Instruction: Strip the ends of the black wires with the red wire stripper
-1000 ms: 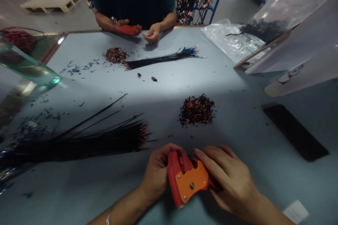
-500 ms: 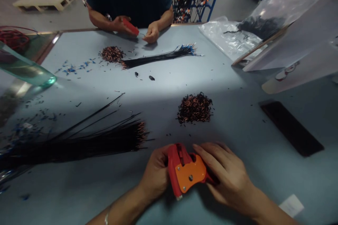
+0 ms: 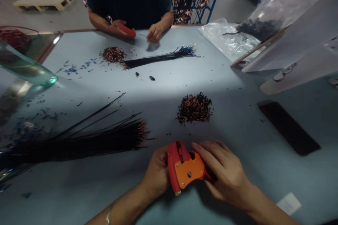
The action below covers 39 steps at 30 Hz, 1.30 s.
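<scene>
Red and orange, the wire stripper (image 3: pixel 189 173) is over the worktop (image 3: pixel 163 93), on the near side of the pile of black and copper-coloured offcuts (image 3: pixel 194 108). The likeliest trouble, I judge, is a pinched fingertip: the left hand is tight against the tool's head, so a squeeze of the handle could nip skin. A forward swing might also knock the pile and scatter its loose bits.

The right hand (image 3: pixel 223 170) is curled round the handle, fingers bent over its far side. The left hand (image 3: pixel 156 170) touches the head, with its thumb side along the red edge; its fingertips are hidden, so I cannot tell whether it clasps the tool or pinches a wire.

Left of the pile lies a bundle of black wires (image 3: pixel 102 143), ends towards it; a careless left elbow could drag these. To the pile's right lies a dark phone-shaped slab (image 3: pixel 290 128).
</scene>
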### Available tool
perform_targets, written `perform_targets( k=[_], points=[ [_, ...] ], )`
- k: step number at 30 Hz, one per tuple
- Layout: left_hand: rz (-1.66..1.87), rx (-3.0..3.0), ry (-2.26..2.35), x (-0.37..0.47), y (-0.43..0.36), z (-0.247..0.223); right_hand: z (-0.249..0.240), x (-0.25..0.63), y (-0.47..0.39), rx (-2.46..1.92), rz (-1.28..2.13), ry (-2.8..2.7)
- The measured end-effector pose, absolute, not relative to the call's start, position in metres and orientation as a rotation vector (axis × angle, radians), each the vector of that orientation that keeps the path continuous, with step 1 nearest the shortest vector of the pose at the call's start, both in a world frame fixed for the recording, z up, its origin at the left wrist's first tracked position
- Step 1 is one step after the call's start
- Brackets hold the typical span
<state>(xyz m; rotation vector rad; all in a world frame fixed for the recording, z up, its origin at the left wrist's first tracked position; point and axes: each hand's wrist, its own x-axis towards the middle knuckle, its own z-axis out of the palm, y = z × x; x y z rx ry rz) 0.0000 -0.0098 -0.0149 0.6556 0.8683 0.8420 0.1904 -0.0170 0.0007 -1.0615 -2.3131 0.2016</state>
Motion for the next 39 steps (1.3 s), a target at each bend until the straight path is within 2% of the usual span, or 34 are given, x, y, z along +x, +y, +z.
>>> perform_targets(
  k=[17,39],
  points=[
    [0.777,0.854,0.966,0.001,-0.003,0.004,0.003,0.186,-0.016,-1.075,0.078,-2.304],
    [0.797,0.915,0.951,-0.001,0.0,0.01,0.0,0.188,-0.015,-1.01,0.103,-2.296]
  ],
)
